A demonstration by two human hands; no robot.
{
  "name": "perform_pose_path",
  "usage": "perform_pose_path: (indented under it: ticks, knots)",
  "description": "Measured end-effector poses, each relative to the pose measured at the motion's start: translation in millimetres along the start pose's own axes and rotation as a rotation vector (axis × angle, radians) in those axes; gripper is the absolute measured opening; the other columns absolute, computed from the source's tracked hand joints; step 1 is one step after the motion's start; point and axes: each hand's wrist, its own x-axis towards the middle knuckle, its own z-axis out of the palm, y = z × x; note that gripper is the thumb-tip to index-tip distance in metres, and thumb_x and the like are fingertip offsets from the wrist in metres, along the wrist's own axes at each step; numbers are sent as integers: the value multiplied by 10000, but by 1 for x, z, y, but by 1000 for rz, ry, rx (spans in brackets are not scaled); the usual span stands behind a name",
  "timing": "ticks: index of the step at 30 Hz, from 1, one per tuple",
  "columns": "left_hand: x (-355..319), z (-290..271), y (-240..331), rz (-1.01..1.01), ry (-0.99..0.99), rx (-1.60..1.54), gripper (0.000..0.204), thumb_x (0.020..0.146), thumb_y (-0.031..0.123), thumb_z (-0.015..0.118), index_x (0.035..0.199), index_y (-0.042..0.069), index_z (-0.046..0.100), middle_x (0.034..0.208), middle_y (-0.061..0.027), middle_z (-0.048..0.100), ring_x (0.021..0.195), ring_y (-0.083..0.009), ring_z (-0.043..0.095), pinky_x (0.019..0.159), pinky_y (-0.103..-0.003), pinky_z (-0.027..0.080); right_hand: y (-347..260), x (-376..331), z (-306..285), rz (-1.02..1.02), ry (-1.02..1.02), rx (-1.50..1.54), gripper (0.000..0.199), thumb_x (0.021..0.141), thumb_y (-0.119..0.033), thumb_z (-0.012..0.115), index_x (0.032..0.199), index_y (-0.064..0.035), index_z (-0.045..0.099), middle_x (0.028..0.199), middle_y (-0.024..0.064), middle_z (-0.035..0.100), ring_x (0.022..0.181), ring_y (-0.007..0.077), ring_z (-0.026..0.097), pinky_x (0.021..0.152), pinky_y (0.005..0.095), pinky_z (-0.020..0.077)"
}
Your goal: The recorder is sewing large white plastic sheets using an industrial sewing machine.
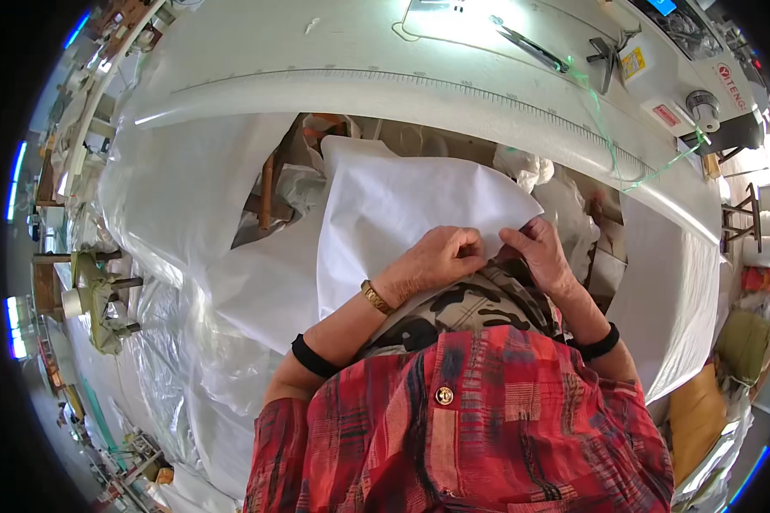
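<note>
A person in a red plaid shirt (479, 427) pinches the near edge of a white woven fabric sheet (402, 214) with both hands, the left hand (441, 256) and right hand (541, 250) close together over a camouflage-patterned lap. A gold bracelet (375, 297) circles the left wrist, and a black band sits on each forearm. Beyond the sheet runs the pale sewing table (385, 51), a ruled scale along its edge, with scissors (530, 47) and a sewing machine (693, 77) on top. White sacking (171, 342) lies heaped at the person's left.
</note>
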Motion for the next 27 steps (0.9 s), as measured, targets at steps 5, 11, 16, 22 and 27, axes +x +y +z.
perform_pose_path:
  ticks: [5,11,16,22,27]
  knots:
    - [-1,7,27,128,314,-177,364,804,115,721,1124,16,580,929,-83,605,645,-105,552,578,-270,454,-8,-3,3,-21,58,-134,351,870,-277,729,854,66,654,723,75,668,659,100,617,625,241,498]
    - [5,2,27,198,392,-46,285,799,110,738,1038,10,618,913,-70,619,621,-121,554,557,-263,453,-10,-2,9,-128,12,-176,289,912,-228,686,849,53,667,724,47,665,677,63,573,622,235,478]
    - [4,2,27,156,378,-73,226,806,122,744,969,7,640,880,-52,633,626,-108,566,571,-252,461,-17,-7,7,-211,-9,-326,283,918,-223,678,850,51,663,742,52,673,685,64,581,632,239,483]
    - [5,0,21,171,368,-121,198,846,155,728,948,8,643,872,-36,645,667,-77,588,587,-231,469,-19,-7,10,-249,-23,-327,270,914,-202,680,843,55,642,754,75,686,710,85,617,654,245,503]
    - [5,0,14,126,337,-155,179,866,150,714,951,11,641,858,-27,659,684,-60,593,601,-217,475,-19,-8,8,-270,-61,-349,241,935,-167,646,861,62,633,797,99,702,739,103,644,682,255,519]
